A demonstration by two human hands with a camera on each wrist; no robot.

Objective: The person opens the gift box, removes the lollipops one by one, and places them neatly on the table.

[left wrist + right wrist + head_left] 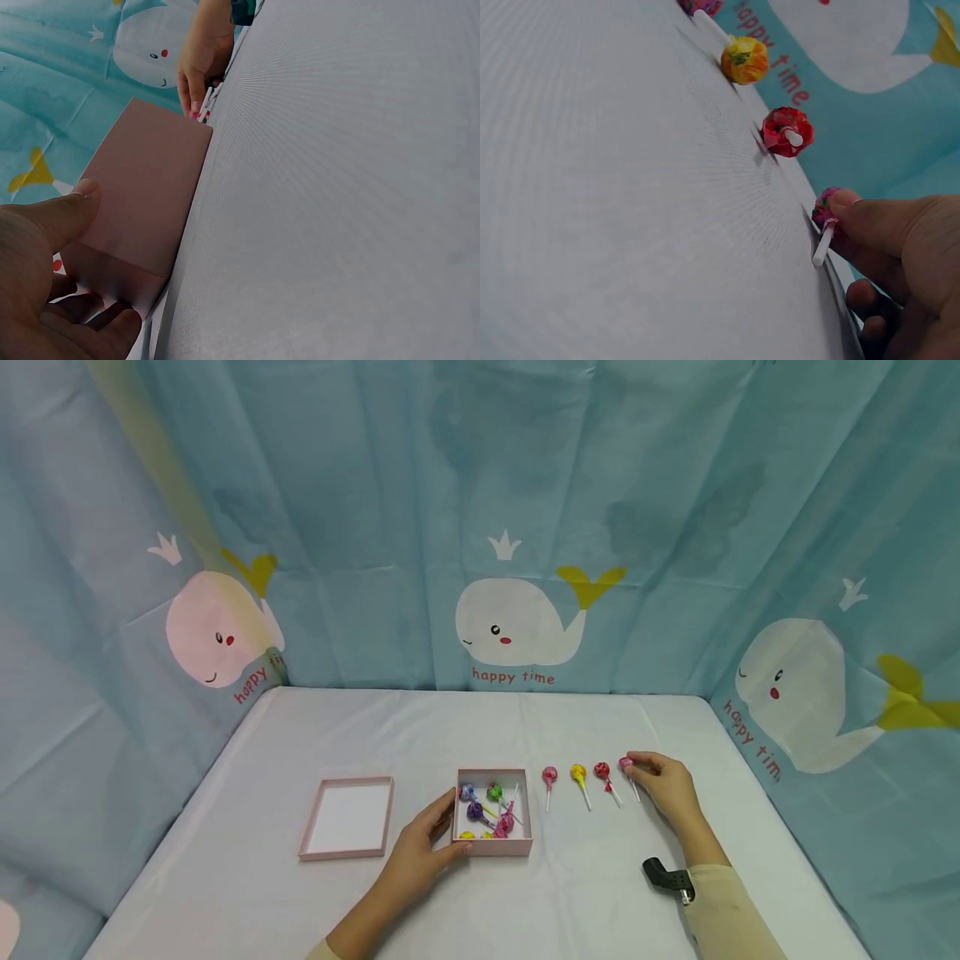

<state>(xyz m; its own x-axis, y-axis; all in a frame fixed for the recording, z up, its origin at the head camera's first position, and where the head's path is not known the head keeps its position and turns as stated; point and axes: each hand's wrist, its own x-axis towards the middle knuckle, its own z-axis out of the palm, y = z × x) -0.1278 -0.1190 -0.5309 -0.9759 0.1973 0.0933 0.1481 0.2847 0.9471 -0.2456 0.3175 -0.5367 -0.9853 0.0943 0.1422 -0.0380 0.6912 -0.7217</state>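
1. From where I stand, the relation that matters is at the right end of the row: the magenta-wrapped lollipop (pixel 626 763) sits right at the right hand's (pixel 670 785) fingertips, to the left of the palm.
2. That hand pinches the candy head between thumb (pixel 846 199) and forefinger; the other fingers are bent beneath the palm. Whether the head touches the cloth, I can't tell.
3. Its long axis runs head away from the person, white stick (pixel 636 792) back toward them, slanting slightly right.
4. The right hand is plainly the nearer one. The left hand (pixel 423 839) is well apart, gripping the near left corner of the pink box (pixel 492 847), thumb on the front wall, fingers bent against the left side.
5. Between box and right hand lie three more: a pink lollipop (pixel 550 774), a yellow lollipop (pixel 578 773) and a red lollipop (pixel 602 770), spaced apart, sticks toward the person.
6. Inside the box I see blue (pixel 467 792), green (pixel 495 792), purple (pixel 476 811) and pink candies, jumbled.
7. A shallow pink-rimmed lid (pixel 347 814) lies left of the box.
8. Everything rests on a white tablecloth (pixel 577 893), walled in by blue whale-print curtains (pixel 375 527).
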